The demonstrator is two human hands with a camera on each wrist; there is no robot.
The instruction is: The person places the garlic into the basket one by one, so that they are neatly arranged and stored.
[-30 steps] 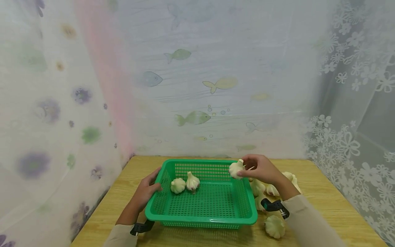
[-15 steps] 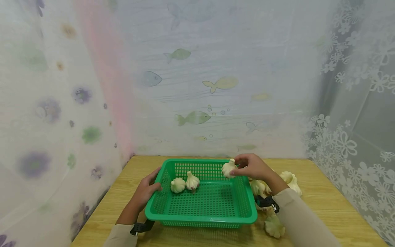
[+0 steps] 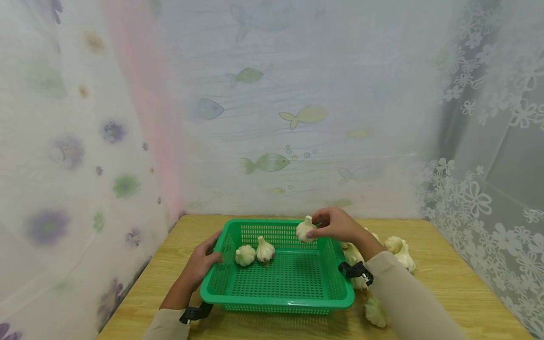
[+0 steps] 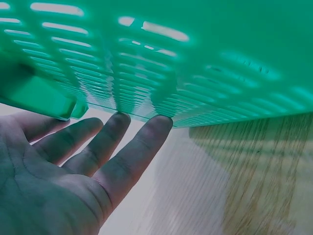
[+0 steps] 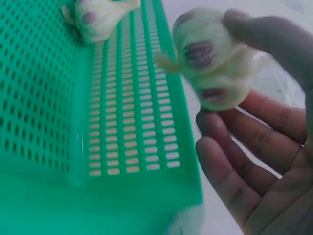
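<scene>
A green plastic basket (image 3: 276,300) with slotted walls stands on the table, two garlic bulbs (image 3: 245,255) lying in its left half. My left hand (image 3: 199,265) holds its left rim, thumb over the edge; in the left wrist view the fingers (image 4: 139,156) lie fairly straight against the outer wall. Above the basket's back right part, my right hand (image 3: 338,226) pinches a garlic bulb (image 3: 304,231) between thumb and fingers, stem up. The right wrist view shows this bulb's purple-marked underside (image 5: 210,61), clear of the basket wall (image 5: 129,122).
Several more garlic bulbs (image 3: 401,255) lie on the wooden table (image 3: 446,293) right of the basket, partly hidden by the right arm. One bulb (image 3: 376,312) sits nearer the front. Patterned curtains (image 3: 297,94) hang behind the table and at both sides.
My right hand has moved left with the garlic bulb, from the basket's right rim to over its inside. The left hand and basket have stayed still.
</scene>
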